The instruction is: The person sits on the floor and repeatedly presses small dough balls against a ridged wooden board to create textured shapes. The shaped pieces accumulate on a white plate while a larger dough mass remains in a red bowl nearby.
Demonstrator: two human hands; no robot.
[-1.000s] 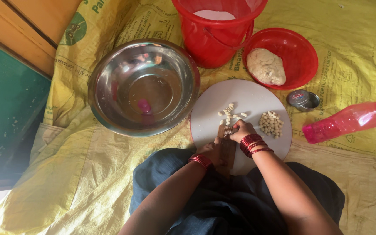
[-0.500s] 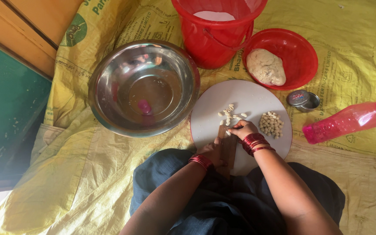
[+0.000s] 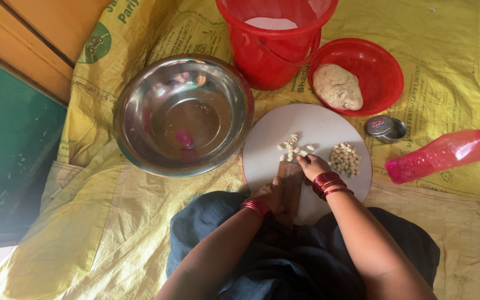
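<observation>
A round white board (image 3: 318, 125) lies on the yellow sheet in front of me. A small brown ridged wooden comb (image 3: 291, 183) stands tilted on its near edge. My left hand (image 3: 270, 194) grips the comb's lower part. My right hand (image 3: 311, 165) presses its fingertips onto the comb's top right corner; whether dough is under them is hidden. A loose cluster of small shaped dough pieces (image 3: 293, 147) lies just beyond the comb. A tighter heap of dough pieces (image 3: 345, 159) sits to the right of my right hand.
A large steel bowl (image 3: 183, 115) sits left of the board. Behind stand a red bucket (image 3: 273, 39) and a red bowl (image 3: 387, 69) holding a dough lump (image 3: 338, 87). A small round tin (image 3: 384, 128) and a pink bottle (image 3: 445, 151) lie to the right.
My right hand has shifted slightly on the comb's top. The rest is as before.
</observation>
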